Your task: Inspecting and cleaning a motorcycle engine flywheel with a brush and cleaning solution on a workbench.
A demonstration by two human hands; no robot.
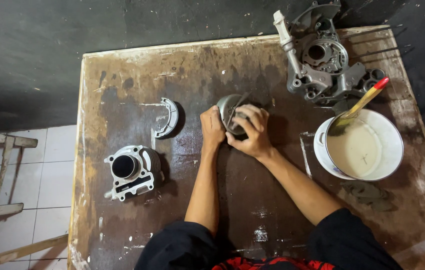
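Both my hands meet at the middle of a stained brown wooden table. They grip a small round grey metal piston with a thin rod lying across its top. My left hand holds its left side. My right hand wraps over its right and front, covering the lower part. A finned metal engine cylinder stands to the left of my hands. A curved metal brake shoe lies behind it.
A grey engine crankcase sits at the far right corner. A white bucket of pale liquid with a red-tipped brush stands at right. A dark rag lies in front of it. Tiled floor and wooden rails are at left.
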